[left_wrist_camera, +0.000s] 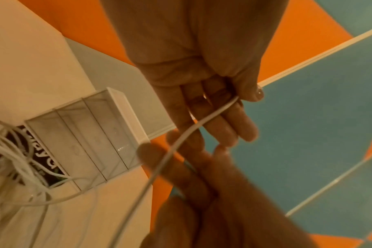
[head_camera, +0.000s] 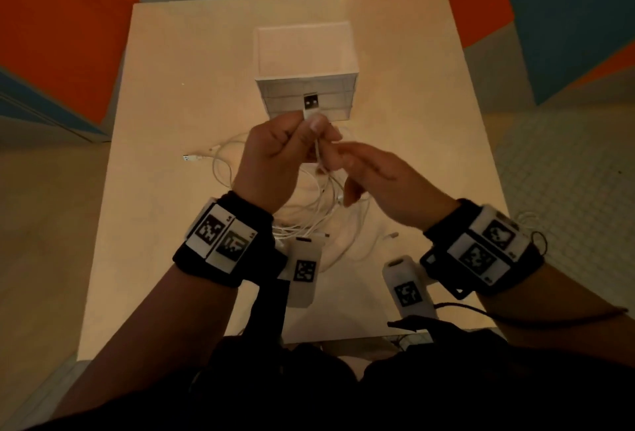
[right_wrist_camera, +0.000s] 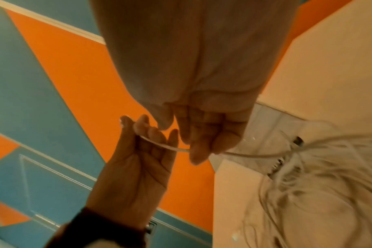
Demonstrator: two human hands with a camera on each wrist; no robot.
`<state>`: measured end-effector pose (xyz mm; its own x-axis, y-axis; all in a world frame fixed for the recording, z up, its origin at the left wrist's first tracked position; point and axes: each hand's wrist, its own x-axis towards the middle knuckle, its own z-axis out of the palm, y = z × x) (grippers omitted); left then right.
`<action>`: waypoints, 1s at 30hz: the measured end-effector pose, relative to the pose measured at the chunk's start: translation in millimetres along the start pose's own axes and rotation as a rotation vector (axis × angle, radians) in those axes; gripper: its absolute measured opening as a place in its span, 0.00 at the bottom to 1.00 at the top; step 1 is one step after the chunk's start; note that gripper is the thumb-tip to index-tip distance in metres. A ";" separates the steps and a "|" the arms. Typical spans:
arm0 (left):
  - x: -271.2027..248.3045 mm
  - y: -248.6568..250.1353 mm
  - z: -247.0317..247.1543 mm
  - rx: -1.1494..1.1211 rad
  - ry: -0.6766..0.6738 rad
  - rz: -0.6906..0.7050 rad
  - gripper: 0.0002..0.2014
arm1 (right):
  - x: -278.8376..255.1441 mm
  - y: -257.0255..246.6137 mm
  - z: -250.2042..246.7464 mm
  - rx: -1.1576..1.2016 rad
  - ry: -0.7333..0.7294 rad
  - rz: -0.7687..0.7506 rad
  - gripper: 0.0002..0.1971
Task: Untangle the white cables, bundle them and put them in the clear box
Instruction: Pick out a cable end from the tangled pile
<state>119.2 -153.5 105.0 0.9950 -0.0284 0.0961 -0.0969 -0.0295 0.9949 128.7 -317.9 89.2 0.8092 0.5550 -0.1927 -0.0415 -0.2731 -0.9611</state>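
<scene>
A clear box (head_camera: 305, 66) stands open-topped at the middle far side of the table (head_camera: 171, 224). Just in front of it, my left hand (head_camera: 305, 121) pinches the plug end of a white cable (head_camera: 311, 102) and holds it upright above the table. My right hand (head_camera: 340, 162) is close beside it, its fingers curled round the same cable (right_wrist_camera: 170, 148) a little below the plug; it is blurred. This cable (left_wrist_camera: 202, 122) runs down into a tangle of white cables (head_camera: 309, 210) lying under both hands. The box (left_wrist_camera: 85, 139) holds no cable.
Another USB plug (head_camera: 192, 158) sticks out of the tangle to the left. A small connector (head_camera: 391, 235) lies near my right wrist. A cable loop (head_camera: 525, 217) shows at the table's right edge. The floor around the table is orange and blue.
</scene>
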 end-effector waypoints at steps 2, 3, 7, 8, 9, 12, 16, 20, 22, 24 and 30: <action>-1.1 1.2 -8.5 0.000 0.015 -0.031 0.15 | -2.9 13.7 6.9 -0.026 -0.095 0.049 0.11; -1.9 2.2 -13.2 0.007 0.018 -0.027 0.16 | -4.9 19.0 7.9 -0.060 -0.116 0.055 0.10; -7.2 12.4 -42.9 0.069 0.036 0.037 0.13 | -13.5 42.1 -5.1 -0.312 -0.075 0.042 0.10; -8.8 12.6 -52.6 0.080 0.037 0.030 0.13 | -15.6 47.2 -10.9 -0.352 -0.059 0.055 0.10; -10.7 12.1 -61.7 0.098 0.035 0.017 0.13 | -16.9 49.4 -15.9 -0.380 -0.041 0.072 0.11; -16.0 4.1 -72.2 0.303 0.013 -0.012 0.11 | -14.7 35.5 -19.7 -0.480 0.023 0.025 0.12; -18.9 -11.2 -42.3 0.536 -0.014 0.052 0.10 | 0.4 -14.0 -11.4 -0.486 0.099 -0.189 0.11; -14.9 -14.7 -23.3 0.491 -0.034 0.159 0.13 | 7.5 -46.8 -6.2 -0.442 0.035 -0.265 0.11; -13.8 -12.1 -20.5 0.433 -0.076 0.160 0.07 | 8.7 -52.9 -3.2 -0.396 0.038 -0.336 0.09; -15.9 -8.8 -17.2 0.354 -0.126 0.121 0.05 | 11.4 -53.6 -1.7 -0.285 0.078 -0.387 0.06; -18.8 -14.5 -9.4 0.261 -0.033 0.081 0.06 | 17.2 -48.0 -1.3 -0.018 0.142 -0.353 0.07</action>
<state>102.2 -143.2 89.1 0.9828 -0.0736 0.1695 -0.1836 -0.2821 0.9417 145.4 -296.2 132.3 0.8452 0.5031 0.1802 0.2638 -0.0995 -0.9594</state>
